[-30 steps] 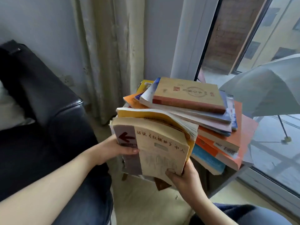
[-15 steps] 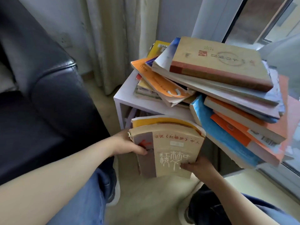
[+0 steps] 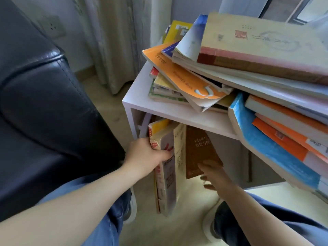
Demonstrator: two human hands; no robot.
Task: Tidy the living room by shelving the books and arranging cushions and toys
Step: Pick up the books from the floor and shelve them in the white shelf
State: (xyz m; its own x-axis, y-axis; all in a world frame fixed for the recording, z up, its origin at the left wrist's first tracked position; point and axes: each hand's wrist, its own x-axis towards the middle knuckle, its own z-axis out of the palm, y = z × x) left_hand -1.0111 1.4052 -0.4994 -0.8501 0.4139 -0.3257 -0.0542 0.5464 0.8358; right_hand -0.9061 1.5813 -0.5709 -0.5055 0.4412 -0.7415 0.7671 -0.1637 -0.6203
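A white side table carries a sloping pile of books that overhangs its front and right. Below its top is an open shelf. My left hand grips a thick, worn beige-and-yellow book bundle, held upright with its top end inside the shelf opening. To its right a brown book leans in the same opening. My right hand touches that book's lower corner, its fingers loosely spread below the book's edge.
A dark leather sofa arm stands close on the left. Behind the table hang a pale curtain and a wall socket. An orange book and a blue book jut from the pile. My knees flank the floor gap.
The view has dropped closer to the table. The book bundle has gone from lying flat in both hands to standing upright in the shelf opening. My right hand has left its lower edge for the brown book.
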